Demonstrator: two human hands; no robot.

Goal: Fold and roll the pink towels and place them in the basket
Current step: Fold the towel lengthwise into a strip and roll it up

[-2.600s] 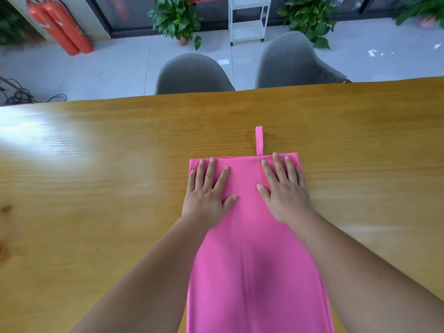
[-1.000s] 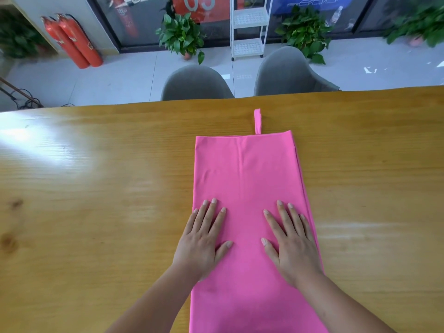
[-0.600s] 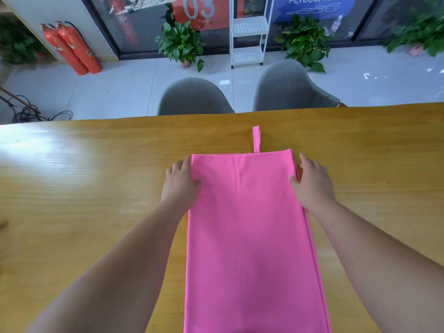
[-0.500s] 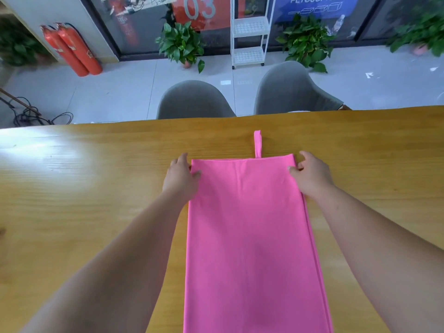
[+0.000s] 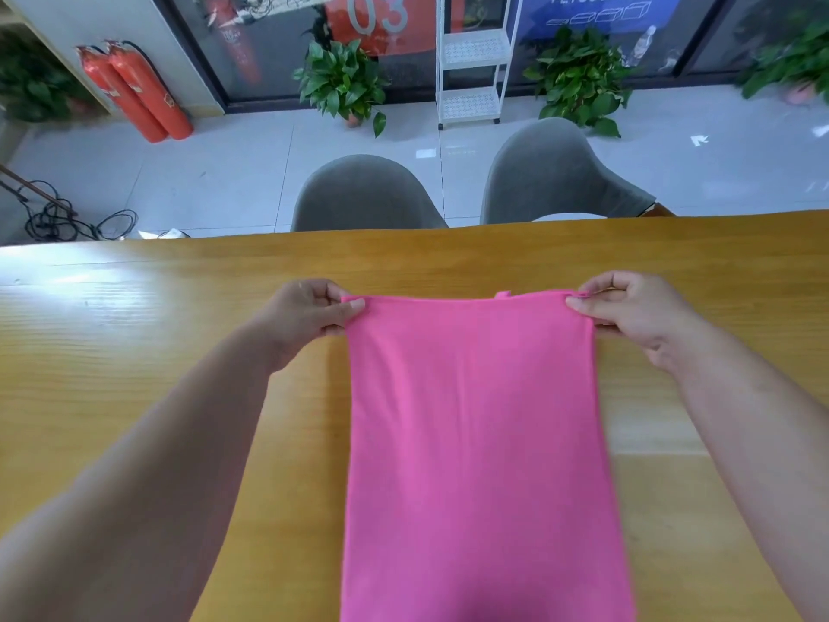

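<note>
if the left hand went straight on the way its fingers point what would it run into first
The pink towel: the left hand points rightward and pinches its far left corner, so it would likely bunch the cloth. Further along that edge sits the right hand.

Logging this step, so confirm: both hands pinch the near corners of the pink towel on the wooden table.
Wrong corners. The head view shows the left hand and right hand pinching the far corners of the pink towel on the wooden table.
</note>
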